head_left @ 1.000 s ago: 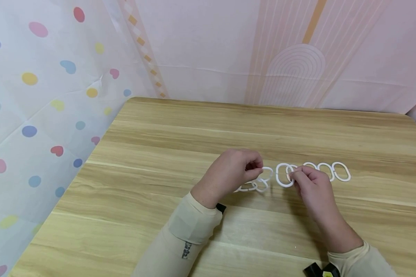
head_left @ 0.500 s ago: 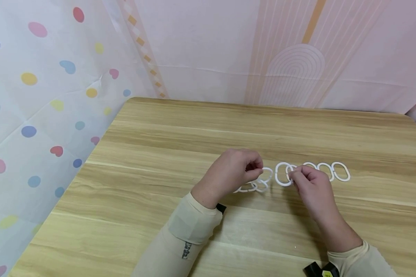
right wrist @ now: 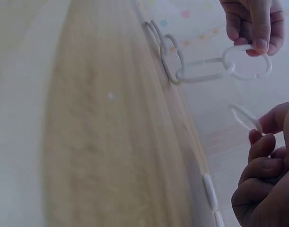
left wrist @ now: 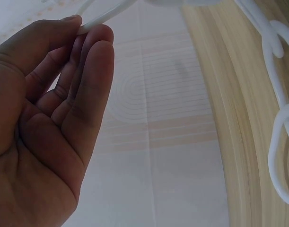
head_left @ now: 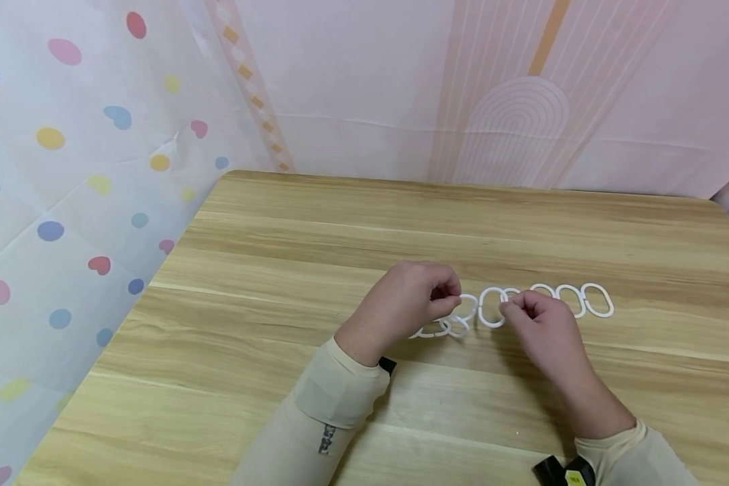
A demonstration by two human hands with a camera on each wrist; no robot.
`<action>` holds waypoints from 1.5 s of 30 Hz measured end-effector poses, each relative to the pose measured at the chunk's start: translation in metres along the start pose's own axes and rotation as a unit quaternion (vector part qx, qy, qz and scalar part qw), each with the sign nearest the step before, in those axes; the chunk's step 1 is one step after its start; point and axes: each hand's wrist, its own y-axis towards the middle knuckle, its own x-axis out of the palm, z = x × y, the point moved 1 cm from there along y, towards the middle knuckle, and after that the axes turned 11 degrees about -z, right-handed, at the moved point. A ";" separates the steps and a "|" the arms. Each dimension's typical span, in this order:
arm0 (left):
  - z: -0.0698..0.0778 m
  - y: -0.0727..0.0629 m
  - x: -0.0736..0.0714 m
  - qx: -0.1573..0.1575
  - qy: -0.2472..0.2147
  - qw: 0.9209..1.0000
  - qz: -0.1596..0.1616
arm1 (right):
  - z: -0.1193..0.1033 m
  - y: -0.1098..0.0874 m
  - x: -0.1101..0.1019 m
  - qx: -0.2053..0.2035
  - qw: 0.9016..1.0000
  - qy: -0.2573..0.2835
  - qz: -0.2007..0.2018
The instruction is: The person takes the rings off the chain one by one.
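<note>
Thumb and fingertips of my left hand (head_left: 401, 304) pinch a white oval plastic chain link (right wrist: 270, 64), as the left and right wrist views show. From that link hangs a short chain (right wrist: 201, 79) of joined links, its lower part on the table in the head view. Between thumb and index finger, my right hand (head_left: 547, 331) holds a single white link (head_left: 482, 307), raised above the table. This link is apart from the chain in the right wrist view, with a small gap between them. My right fingers cover its right side.
Several loose white links (head_left: 611, 307) lie in a row on the wooden table (head_left: 279, 256), behind and to the right of my right hand. A patterned pink curtain (head_left: 364, 81) hangs beyond the far edge, a dotted one (head_left: 18, 182) at the left.
My right hand has shifted slightly left with its link, narrowing the gap to the chain. The left hand has stayed in place.
</note>
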 end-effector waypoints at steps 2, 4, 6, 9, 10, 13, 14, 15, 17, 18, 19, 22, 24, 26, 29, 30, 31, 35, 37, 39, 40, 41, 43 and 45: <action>0.000 0.000 0.000 -0.001 -0.001 1.000 -0.003 | 0.002 0.001 -0.001 0.000 1.000 -0.014 -0.005; 0.001 0.000 0.000 -0.002 0.000 1.000 -0.005 | 0.003 0.002 -0.002 0.000 1.000 -0.025 -0.009; 0.001 0.000 0.000 -0.003 0.002 1.000 -0.007 | 0.003 0.003 -0.003 -0.001 0.999 -0.030 -0.012; 0.001 0.000 0.000 -0.002 0.005 1.000 -0.009 | 0.005 0.004 -0.002 -0.003 0.999 -0.038 -0.017; 0.001 0.001 0.000 -0.002 0.006 1.000 -0.009 | 0.006 0.004 -0.002 -0.003 0.999 -0.041 -0.018; 0.001 0.001 0.001 -0.002 0.007 1.000 -0.010 | 0.008 0.005 -0.002 -0.004 0.998 -0.052 -0.023; 0.001 0.002 0.001 -0.002 0.007 1.000 -0.011 | 0.009 0.006 -0.002 -0.003 0.998 -0.055 -0.025; 0.001 0.002 0.001 -0.003 0.007 1.000 -0.012 | 0.009 0.006 -0.002 -0.003 0.998 -0.059 -0.028; 0.000 0.002 0.001 -0.004 0.007 1.000 -0.013 | 0.011 0.007 -0.001 0.000 0.997 -0.064 -0.033; 0.000 0.002 0.001 -0.004 0.006 1.000 -0.013 | 0.011 0.007 -0.001 0.001 0.997 -0.067 -0.035; 0.000 0.002 0.001 -0.004 0.005 1.000 -0.013 | 0.012 0.007 -0.001 0.003 0.997 -0.068 -0.036; 0.001 0.002 0.002 -0.005 0.003 1.000 -0.013 | 0.013 0.008 -0.001 0.010 0.997 -0.073 -0.036; 0.001 0.002 0.002 -0.005 0.000 1.000 -0.013 | 0.014 0.008 -0.002 0.017 0.996 -0.075 -0.035; 0.001 0.002 0.002 -0.005 -0.001 1.000 -0.012 | 0.015 0.009 -0.002 0.021 0.996 -0.077 -0.034; 0.001 0.001 0.002 -0.003 -0.001 1.000 -0.011 | 0.016 0.010 -0.001 0.028 0.996 -0.082 -0.031; 0.000 0.001 0.002 -0.004 -0.001 1.000 -0.011 | 0.017 0.011 -0.001 0.030 0.996 -0.084 -0.030; 0.000 0.001 0.002 -0.003 -0.002 1.000 -0.011 | 0.017 0.011 -0.001 0.031 0.995 -0.086 -0.029; 0.000 0.001 0.002 -0.001 -0.003 1.000 -0.010 | 0.018 0.013 0.000 0.034 0.994 -0.096 -0.028; 0.000 0.000 0.002 0.001 -0.003 1.000 -0.010 | 0.017 0.013 0.001 0.031 0.994 -0.103 -0.026; 0.000 0.001 0.003 0.003 -0.002 1.000 -0.009 | 0.017 0.013 0.001 0.028 0.993 -0.109 -0.024; 0.000 0.001 0.003 0.003 -0.001 1.000 -0.008 | 0.016 0.013 0.001 0.027 0.993 -0.112 -0.023; 0.000 0.001 0.003 0.003 -0.001 1.000 -0.008 | 0.016 0.013 0.001 0.027 0.993 -0.114 -0.022; 0.000 0.001 0.003 0.002 0.000 1.000 -0.008 | 0.016 0.013 0.001 0.028 0.992 -0.117 -0.022; 0.000 0.001 0.004 0.002 0.002 1.000 -0.008 | 0.016 0.014 0.001 0.030 0.992 -0.120 -0.022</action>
